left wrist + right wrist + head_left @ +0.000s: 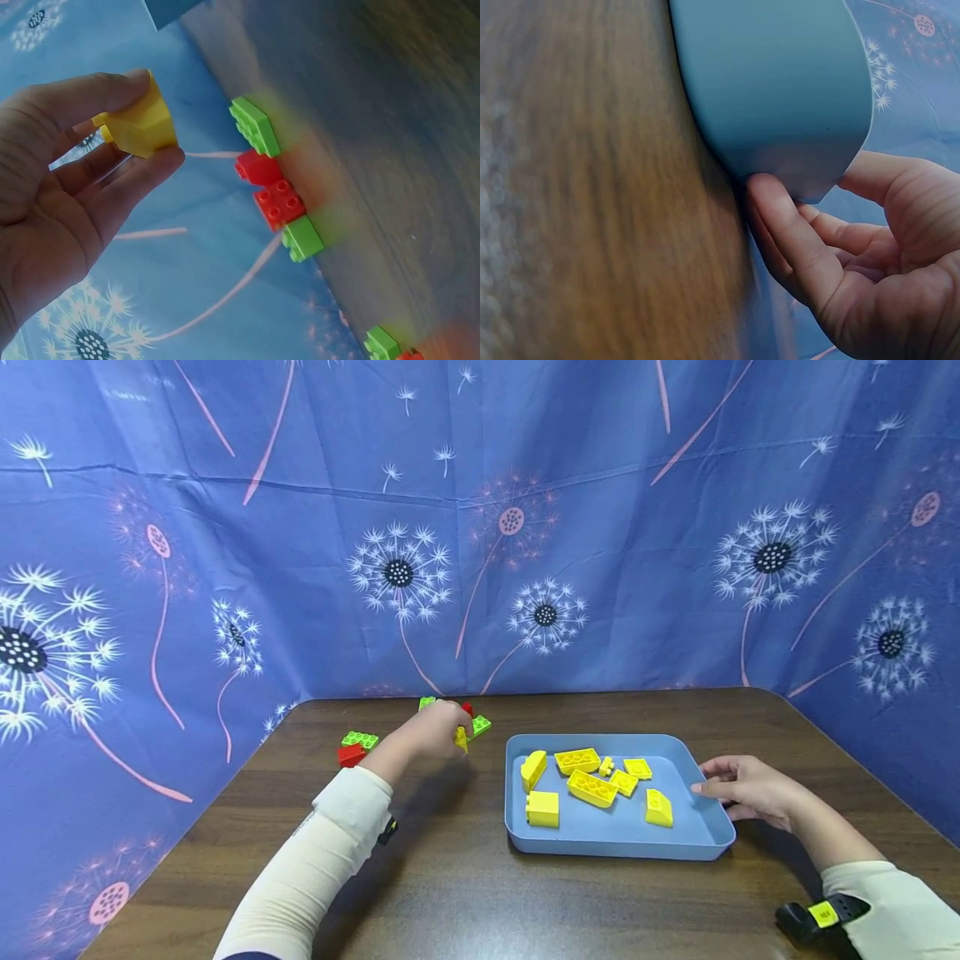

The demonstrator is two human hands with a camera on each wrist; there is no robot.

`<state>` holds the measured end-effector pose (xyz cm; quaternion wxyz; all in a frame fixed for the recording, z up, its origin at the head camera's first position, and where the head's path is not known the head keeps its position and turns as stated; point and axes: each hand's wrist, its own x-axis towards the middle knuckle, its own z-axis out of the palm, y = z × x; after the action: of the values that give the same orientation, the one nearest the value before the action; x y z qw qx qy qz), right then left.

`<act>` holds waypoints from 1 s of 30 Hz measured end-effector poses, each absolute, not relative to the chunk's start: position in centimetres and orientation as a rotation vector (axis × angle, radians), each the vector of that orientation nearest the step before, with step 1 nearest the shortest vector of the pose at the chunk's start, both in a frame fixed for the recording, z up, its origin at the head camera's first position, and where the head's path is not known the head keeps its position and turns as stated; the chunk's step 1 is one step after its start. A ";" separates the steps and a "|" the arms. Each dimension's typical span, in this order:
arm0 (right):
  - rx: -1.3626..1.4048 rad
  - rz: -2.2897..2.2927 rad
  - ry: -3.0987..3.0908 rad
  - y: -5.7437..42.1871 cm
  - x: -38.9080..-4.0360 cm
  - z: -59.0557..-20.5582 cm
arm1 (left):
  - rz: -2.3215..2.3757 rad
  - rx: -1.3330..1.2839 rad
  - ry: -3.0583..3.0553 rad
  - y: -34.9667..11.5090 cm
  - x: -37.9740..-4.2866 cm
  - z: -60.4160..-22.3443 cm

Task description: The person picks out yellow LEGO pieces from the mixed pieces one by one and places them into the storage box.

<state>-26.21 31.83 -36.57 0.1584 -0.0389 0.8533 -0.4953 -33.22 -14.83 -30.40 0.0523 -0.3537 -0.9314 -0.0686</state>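
Note:
Between the thumb and fingertips of my left hand (437, 727) is a yellow toy building brick (146, 124), its studs facing the palm in the left wrist view. The hand is raised over the far left of the table, close to green and red bricks. My right hand (757, 789) grips the right end of a blue tray (615, 846), thumb over the rim and fingers against the outer wall. Inside the tray lie several yellow bricks (592, 789) of different shapes, some on their sides.
Left of the left hand, a green brick (360, 740) and a red brick (350, 755) sit together. Behind the hand, a red brick (279, 204) and a green brick (255, 126) belong to a row. A blue dandelion-print cloth (480, 568) hangs along the wooden table's (480, 902) back edge.

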 end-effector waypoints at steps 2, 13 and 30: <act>-0.102 -1.409 2.436 31.8 -26.2 -36.6 | -0.212 -1.117 -2.819 -14.5 -33.1 -30.4; -0.117 -1.394 2.435 31.5 -26.1 -36.4 | -0.150 -1.211 -2.771 -13.0 -32.3 -29.9; -0.128 -1.389 2.441 31.4 -26.4 -36.1 | -0.123 -1.223 -2.837 -10.9 -31.0 -28.9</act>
<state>-26.38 31.44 -36.07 0.1644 -0.0448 0.8563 -0.4875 -30.99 -10.85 -28.93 0.0248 -0.3956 -0.9172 -0.0397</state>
